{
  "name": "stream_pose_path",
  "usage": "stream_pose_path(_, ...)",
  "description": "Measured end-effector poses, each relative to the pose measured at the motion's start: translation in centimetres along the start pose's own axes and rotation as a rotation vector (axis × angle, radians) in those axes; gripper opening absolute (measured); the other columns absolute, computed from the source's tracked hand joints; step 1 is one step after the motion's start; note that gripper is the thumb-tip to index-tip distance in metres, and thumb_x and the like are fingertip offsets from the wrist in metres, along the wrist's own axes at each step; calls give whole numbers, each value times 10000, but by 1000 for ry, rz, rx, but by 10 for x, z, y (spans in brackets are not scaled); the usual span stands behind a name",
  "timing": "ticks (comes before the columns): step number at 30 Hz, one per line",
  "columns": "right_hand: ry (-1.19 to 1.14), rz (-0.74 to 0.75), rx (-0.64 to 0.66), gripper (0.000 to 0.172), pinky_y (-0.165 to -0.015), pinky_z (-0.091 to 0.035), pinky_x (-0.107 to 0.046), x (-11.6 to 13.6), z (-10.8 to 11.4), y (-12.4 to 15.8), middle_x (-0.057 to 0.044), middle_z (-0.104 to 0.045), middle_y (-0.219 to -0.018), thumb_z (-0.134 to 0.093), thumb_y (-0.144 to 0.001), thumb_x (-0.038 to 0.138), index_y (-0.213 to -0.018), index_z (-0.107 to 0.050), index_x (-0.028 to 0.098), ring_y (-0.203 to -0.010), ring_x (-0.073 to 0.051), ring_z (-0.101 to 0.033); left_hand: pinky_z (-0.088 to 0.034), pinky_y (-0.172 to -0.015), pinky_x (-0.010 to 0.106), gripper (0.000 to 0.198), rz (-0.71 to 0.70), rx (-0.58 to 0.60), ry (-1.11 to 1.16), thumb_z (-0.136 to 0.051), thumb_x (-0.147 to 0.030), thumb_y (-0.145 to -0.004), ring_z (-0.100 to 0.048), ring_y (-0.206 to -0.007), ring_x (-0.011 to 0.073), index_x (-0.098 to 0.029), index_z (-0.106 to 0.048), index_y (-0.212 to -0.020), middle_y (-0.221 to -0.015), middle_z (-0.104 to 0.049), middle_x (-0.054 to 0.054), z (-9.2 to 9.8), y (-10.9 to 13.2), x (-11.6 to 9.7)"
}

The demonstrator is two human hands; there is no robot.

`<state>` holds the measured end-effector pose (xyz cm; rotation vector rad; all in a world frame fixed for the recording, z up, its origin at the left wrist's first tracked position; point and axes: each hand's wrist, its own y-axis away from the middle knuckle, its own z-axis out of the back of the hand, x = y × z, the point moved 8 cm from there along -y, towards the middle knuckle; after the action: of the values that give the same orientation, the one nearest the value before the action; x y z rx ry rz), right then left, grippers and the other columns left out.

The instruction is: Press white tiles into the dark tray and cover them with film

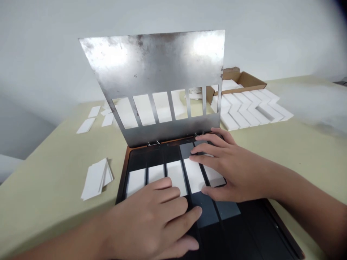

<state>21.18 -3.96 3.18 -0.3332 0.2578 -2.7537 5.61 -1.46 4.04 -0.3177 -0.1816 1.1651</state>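
Observation:
A black board [238, 238] with long grooves lies in front of me, a row of white cards [176, 173] set across it. Hinged to its far edge, a metal plate [151, 68] with a row of rectangular cutouts stands raised. My right hand [225, 162] is spread over the right end of the row, its thumb by the near edge of a card and its fingertips towards the far edges. Across the near left part of the board reaches my left hand [159, 216], fingers bent and index finger and thumb apart; its palm side is hidden. Dark grey rectangles [204, 209] show in the grooves.
Loose white cards [94, 178] lie in a small stack left of the board, with several more [86, 124] farther back. Behind on the right are rows of white pieces [252, 108] and an open cardboard box [252, 79]. All stand on a pale yellow-green table [311, 151].

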Motion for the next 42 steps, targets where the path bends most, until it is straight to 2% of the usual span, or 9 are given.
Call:
stream_pose_path(14,-36,-46,32,657,-1305,-142,-675,-5,-1,0,-117,-630,-1494,-688,-934,619,-1432,-679,190,-1537,-408,-381,-510,-707,353,301,-25,-53,-6,-651,-378,-1051,-572,-669,187,-118,-741,-1173,-760,-626,15,1,2,-1)
stream_pose_path(18,-39,-63,6,596,-1296,-164,-666,-5,1,-1,-118,-646,-1461,-638,-979,633,-1392,-711,209,-1534,-398,-389,-507,-718,352,303,-22,-48,-3,-608,-369,-1074,-574,-681,189,-120,-735,-1190,-768,-634,20,-1,2,0)
stream_pose_path(22,-12,-52,-1,540,-1278,-209,-668,-5,-1,-2,-124,-657,-1441,-646,-996,595,-1359,-721,202,-1530,-406,-387,-503,-709,338,304,-29,-51,-19,-660,-388,-1048,-576,-681,181,-133,-741,-1193,-765,-628,13,-2,2,0)
stream_pose_path(26,-23,-42,-16,533,-1254,-247,-684,-7,-2,-2,-135,-663,-1429,-675,-980,589,-1354,-714,211,-1516,-417,-399,-519,-724,341,321,-40,-69,-26,-717,-400,-1008,-570,-666,178,-130,-748,-1178,-760,-618,7,-1,2,-1)
stream_pose_path(31,-39,-53,-10,539,-1252,-234,-677,-6,-2,-2,-131,-665,-1429,-639,-1003,610,-1359,-712,212,-1513,-414,-401,-512,-729,346,302,-39,-75,-28,-714,-380,-1008,-567,-671,181,-124,-746,-1165,-769,-619,11,0,2,-1)
stream_pose_path(34,-46,-50,3,671,-1270,-205,-662,-6,-1,-1,-135,-652,-1453,-599,-987,721,-1376,-703,185,-1533,-418,-374,-494,-721,356,286,-26,-71,-22,-670,-353,-1034,-561,-678,188,-111,-744,-1165,-767,-613,15,1,1,1)
stream_pose_path(38,-55,-24,4,925,-1287,-173,-661,-4,0,0,-162,-627,-1486,-692,-826,853,-1427,-663,151,-1549,-448,-347,-471,-701,361,279,19,-84,-23,-627,-326,-1057,-559,-680,193,-105,-742,-1181,-773,-610,17,3,1,5)
stream_pose_path(42,-52,-26,24,1063,-1301,-125,-672,-2,-3,1,-171,-609,-1510,-725,-712,919,-1429,-649,139,-1554,-467,-335,-456,-730,360,280,109,-117,-16,-598,-286,-1067,-588,-713,191,-114,-724,-1249,-817,-635,26,4,4,11)
